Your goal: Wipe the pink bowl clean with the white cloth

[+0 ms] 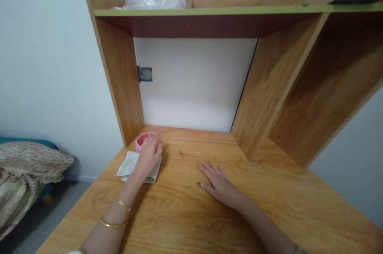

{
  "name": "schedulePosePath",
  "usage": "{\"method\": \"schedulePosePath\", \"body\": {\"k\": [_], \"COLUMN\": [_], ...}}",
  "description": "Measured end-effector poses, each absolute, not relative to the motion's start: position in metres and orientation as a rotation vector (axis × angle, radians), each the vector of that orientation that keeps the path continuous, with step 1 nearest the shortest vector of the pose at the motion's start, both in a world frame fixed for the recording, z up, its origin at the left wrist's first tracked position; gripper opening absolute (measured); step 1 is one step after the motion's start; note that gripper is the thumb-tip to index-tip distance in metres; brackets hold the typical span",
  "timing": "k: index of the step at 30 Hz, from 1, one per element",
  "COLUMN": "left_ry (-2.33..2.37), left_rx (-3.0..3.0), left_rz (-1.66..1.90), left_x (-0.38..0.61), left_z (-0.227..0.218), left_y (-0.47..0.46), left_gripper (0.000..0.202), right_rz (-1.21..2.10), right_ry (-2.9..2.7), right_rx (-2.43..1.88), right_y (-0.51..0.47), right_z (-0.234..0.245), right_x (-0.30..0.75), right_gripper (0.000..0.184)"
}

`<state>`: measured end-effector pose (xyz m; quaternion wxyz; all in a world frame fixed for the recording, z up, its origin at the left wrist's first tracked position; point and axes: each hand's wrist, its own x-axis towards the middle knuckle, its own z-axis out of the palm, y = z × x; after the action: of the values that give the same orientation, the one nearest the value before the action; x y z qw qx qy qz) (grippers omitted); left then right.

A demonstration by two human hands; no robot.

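Observation:
My left hand reaches to the far left of the wooden desk. Its fingers curl over the near rim of a small pink bowl. The hand lies above a folded pale cloth that sits just in front of the bowl. I cannot see whether the fingers grip the bowl or only touch it. My right hand rests flat on the desk near the middle, palm down, fingers stretched out, holding nothing.
A wooden upright stands right behind the bowl. A shelf with clear plastic on it runs overhead. Slanted wooden compartments rise at the right. A patterned cushion lies beyond the desk's left edge.

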<state>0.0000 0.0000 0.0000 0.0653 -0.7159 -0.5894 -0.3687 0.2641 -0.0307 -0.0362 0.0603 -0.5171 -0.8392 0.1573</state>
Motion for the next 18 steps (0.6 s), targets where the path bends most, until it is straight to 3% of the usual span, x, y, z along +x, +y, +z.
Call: {"method": "schedulePosePath", "body": {"k": [9,13,18], "left_ry": [-2.605,-2.725,-2.748], "left_rx": [-1.506,-1.542,-1.666], "left_rz": [-0.807,-0.721,-0.705], "left_x": [-0.057,-0.062,-0.065], "left_z": [0.015,0.008,-0.002], "left_y": [0.002,0.007,0.017], "left_gripper": [0.052,0.057,0.052], "right_rz": [0.309,0.313,0.214], "right_ry": [-2.567,-2.615,-2.621], "right_rx": [-1.372,-1.093,-1.029], "right_y": [-0.042,-0.047,-0.042], "right_z": [-0.015,-0.005,-0.004], "right_x": [0.206,0.161,0.12], "right_gripper": [0.05,0.04,0.04]}}
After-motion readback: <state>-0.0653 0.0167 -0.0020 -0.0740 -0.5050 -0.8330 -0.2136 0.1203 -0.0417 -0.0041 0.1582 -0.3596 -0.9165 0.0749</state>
